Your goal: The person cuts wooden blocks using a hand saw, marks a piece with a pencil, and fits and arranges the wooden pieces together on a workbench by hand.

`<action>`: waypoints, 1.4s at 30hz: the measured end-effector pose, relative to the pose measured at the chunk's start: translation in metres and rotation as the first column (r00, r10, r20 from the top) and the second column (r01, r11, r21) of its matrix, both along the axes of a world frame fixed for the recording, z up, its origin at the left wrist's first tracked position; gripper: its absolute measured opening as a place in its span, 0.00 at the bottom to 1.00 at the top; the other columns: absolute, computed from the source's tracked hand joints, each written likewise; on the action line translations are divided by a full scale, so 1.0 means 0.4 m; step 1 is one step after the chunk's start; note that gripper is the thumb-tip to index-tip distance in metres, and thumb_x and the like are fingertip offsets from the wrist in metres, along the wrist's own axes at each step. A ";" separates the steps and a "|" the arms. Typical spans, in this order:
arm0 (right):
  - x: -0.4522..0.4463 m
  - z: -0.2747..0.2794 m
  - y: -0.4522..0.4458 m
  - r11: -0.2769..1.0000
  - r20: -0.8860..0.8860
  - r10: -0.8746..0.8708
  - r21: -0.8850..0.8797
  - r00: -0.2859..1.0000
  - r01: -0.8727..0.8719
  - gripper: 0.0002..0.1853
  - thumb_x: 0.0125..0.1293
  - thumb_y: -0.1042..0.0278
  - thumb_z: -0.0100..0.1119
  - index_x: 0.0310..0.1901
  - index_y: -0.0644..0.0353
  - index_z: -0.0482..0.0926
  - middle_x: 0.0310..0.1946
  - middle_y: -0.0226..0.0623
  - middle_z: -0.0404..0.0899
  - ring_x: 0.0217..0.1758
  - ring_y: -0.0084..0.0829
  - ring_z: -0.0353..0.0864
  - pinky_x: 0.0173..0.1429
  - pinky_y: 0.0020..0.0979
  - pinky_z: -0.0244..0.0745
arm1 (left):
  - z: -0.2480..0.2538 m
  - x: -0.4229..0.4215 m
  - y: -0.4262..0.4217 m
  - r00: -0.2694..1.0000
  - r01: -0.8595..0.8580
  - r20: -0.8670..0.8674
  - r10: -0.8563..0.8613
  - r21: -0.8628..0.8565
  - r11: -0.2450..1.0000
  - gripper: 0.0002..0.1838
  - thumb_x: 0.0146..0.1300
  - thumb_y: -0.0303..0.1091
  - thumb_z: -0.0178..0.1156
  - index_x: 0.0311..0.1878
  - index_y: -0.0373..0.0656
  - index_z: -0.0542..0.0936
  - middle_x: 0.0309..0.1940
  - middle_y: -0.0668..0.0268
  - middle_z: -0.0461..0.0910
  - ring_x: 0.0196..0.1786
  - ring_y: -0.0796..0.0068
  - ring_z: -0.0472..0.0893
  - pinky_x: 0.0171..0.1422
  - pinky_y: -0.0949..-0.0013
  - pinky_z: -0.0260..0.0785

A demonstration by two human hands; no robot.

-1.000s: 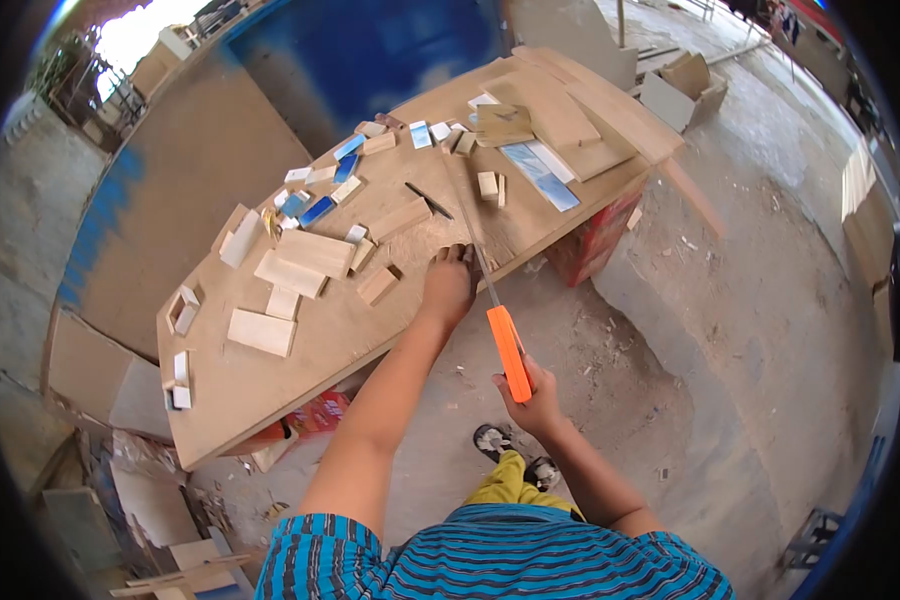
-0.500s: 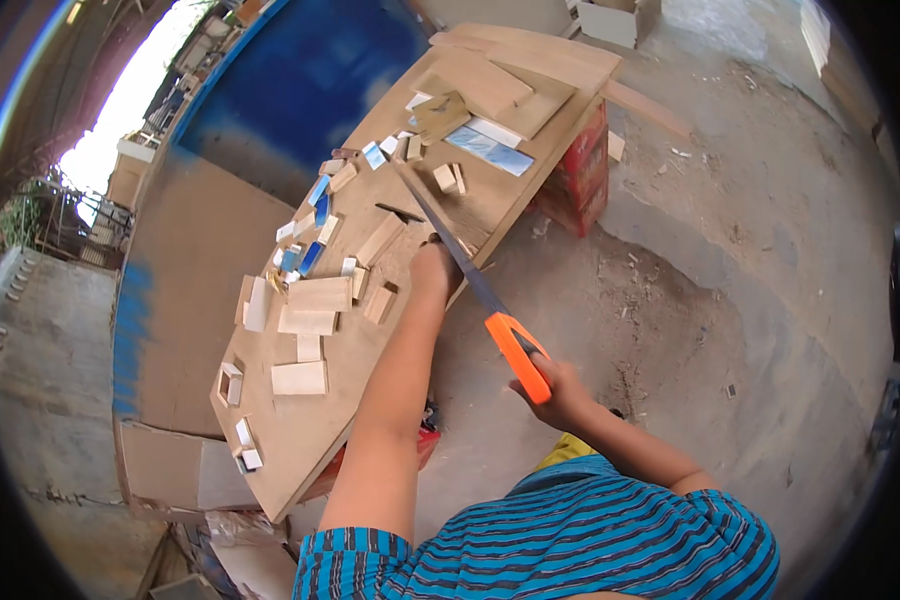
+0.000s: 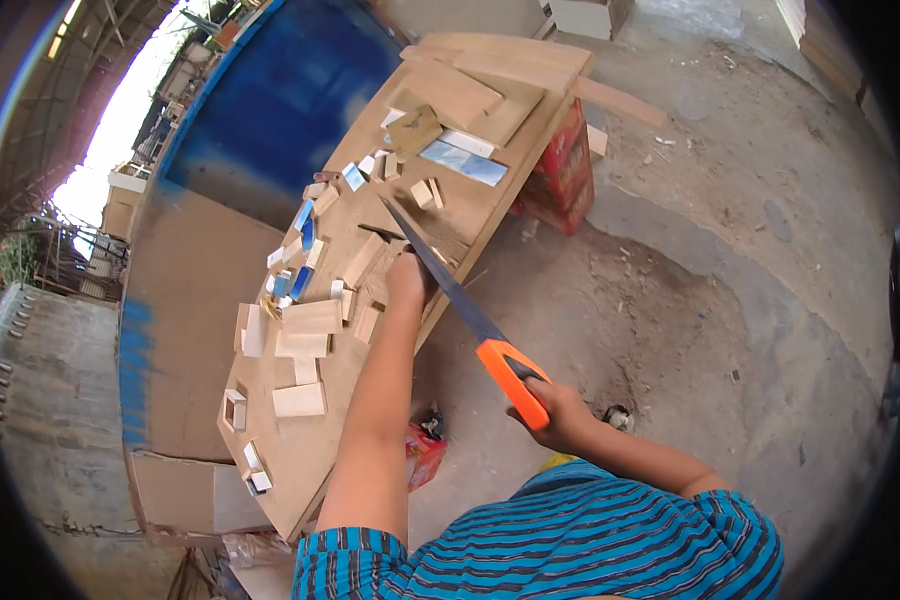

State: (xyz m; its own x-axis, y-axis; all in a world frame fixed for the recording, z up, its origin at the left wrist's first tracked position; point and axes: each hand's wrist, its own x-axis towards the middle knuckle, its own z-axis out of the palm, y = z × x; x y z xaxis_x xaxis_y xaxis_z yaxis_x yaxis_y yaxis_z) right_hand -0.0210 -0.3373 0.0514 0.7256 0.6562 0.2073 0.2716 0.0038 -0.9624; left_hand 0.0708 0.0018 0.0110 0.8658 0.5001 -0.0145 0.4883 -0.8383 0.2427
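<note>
My right hand (image 3: 550, 412) is closed round the orange handle of a handsaw (image 3: 452, 287). The saw's dark blade slants up and left across the near edge of the wooden table (image 3: 305, 440), its tip near the table's middle. My left hand (image 3: 408, 277) rests on the table just left of the blade; its fingers are mostly hidden, and whatever is under them cannot be made out. A dark thin tool (image 3: 380, 231) lies just beyond that hand. Left of my left hand is a light wooden block (image 3: 366, 260).
Small wood blocks and flat pieces (image 3: 312, 317) are scattered over the table's left part. Larger boards (image 3: 455, 92) and a blue-white strip (image 3: 465, 161) lie at the far end. Red crates (image 3: 563, 170) stand beneath. A blue-painted panel (image 3: 280, 95) is behind.
The view has turned, so the table appears steeper. The saw has drawn back towards me, and more of its blade shows. My left hand stays on the table beside it.
</note>
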 end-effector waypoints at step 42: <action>0.162 -0.101 0.182 0.999 0.002 0.004 0.048 1.000 -0.005 0.10 0.59 0.68 0.65 0.38 0.63 0.77 0.26 0.49 0.77 0.28 0.51 0.76 0.35 0.39 0.72 | 0.061 -0.032 -0.125 0.992 0.123 -0.050 -0.114 0.225 0.967 0.12 0.53 0.34 0.61 0.41 0.44 0.84 0.50 0.56 0.78 0.50 0.53 0.78 0.54 0.60 0.74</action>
